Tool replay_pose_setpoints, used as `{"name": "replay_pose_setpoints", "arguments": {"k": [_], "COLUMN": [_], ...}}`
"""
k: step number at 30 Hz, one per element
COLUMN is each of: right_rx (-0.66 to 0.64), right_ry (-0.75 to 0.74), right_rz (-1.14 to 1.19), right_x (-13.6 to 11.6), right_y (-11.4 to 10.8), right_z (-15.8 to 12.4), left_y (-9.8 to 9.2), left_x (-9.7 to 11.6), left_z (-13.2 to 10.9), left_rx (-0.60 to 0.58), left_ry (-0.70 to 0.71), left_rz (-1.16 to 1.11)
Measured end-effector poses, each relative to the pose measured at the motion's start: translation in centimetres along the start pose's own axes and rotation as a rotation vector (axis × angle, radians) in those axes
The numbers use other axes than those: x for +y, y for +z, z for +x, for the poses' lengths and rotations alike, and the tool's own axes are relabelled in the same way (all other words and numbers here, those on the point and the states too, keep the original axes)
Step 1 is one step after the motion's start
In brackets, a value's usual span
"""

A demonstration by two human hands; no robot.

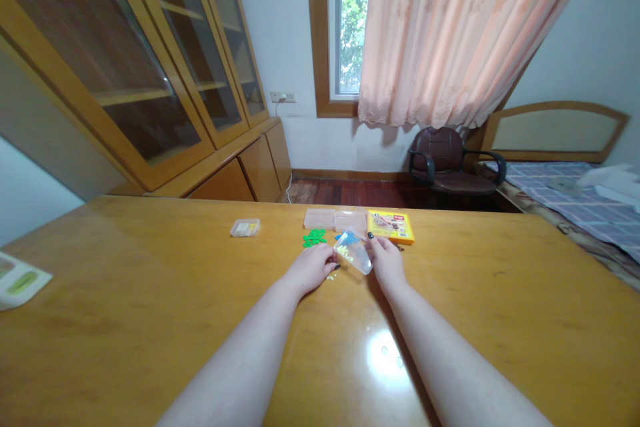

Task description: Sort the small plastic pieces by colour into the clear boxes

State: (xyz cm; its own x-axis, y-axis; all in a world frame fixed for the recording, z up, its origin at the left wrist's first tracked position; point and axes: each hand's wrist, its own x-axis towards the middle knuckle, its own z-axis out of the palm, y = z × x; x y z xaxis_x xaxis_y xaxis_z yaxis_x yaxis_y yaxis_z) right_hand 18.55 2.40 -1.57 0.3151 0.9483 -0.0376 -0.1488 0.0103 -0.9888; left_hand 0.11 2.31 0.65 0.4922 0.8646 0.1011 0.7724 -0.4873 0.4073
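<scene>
A clear plastic box [356, 252], tilted, is held between both hands above the table, with pale yellow pieces [343, 251] at its left end. My left hand [317, 264] is closed at the box's left corner. My right hand [385, 259] grips its right side. A few pale pieces [332, 276] lie on the table beside my left fingers. Behind the hands are a pile of green pieces [314, 237] and some blue pieces [345, 238], the latter partly hidden by the box. Small brown pieces [399, 247] sit just beyond my right hand.
An open clear case [320, 218] and a yellow package [391, 227] are near the far edge of the wooden table [150, 293]. Left of them lies a small clear box [245, 227]. A white object [21, 280] stands at the left edge. An armchair [440, 160] is behind the table.
</scene>
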Motion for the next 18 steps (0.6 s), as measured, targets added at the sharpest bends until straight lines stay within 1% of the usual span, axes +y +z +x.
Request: {"name": "replay_pose_setpoints", "arguments": {"k": [3,5,7,9,11,12,14,16,17,18], "right_rx": [0.000,0.004,0.005,-0.003,-0.023,-0.035,-0.063,-0.077,-0.072,-0.060], "right_ry": [0.003,0.001,0.003,0.011,0.016,0.012,-0.006,-0.019,-0.019,-0.014], "right_rz": [0.000,-0.019,-0.045,-0.059,-0.071,-0.083,-0.116,-0.134,-0.130,-0.116], "right_x": [0.1,0.2,0.3,0.5,0.5,0.4,0.2,0.0,0.0,0.0], "right_y": [-0.1,-0.2,-0.3,-0.3,-0.3,-0.3,-0.2,-0.2,-0.1,-0.1], "right_z": [0.1,0.2,0.3,0.3,0.3,0.3,0.2,0.0,0.0,0.0], "left_y": [0.1,0.1,-0.1,-0.4,-0.8,-0.9,-1.0,-0.8,-0.7,-0.6], "left_x": [-0.4,-0.8,-1.1,-1.2,-1.1,-0.9,-0.5,-0.2,-0.2,-0.2], "left_z": [0.1,0.2,0.3,0.3,0.1,0.0,-0.1,-0.2,-0.2,-0.2], "left_rx": [0.020,0.078,0.176,0.301,0.408,0.436,0.420,0.355,0.330,0.318], "left_ry": [-0.032,-0.108,-0.209,-0.268,-0.250,-0.210,-0.094,0.001,0.012,-0.010], "left_rz": [-0.017,-0.015,-0.020,-0.053,-0.100,-0.120,-0.147,-0.146,-0.136,-0.122]}}
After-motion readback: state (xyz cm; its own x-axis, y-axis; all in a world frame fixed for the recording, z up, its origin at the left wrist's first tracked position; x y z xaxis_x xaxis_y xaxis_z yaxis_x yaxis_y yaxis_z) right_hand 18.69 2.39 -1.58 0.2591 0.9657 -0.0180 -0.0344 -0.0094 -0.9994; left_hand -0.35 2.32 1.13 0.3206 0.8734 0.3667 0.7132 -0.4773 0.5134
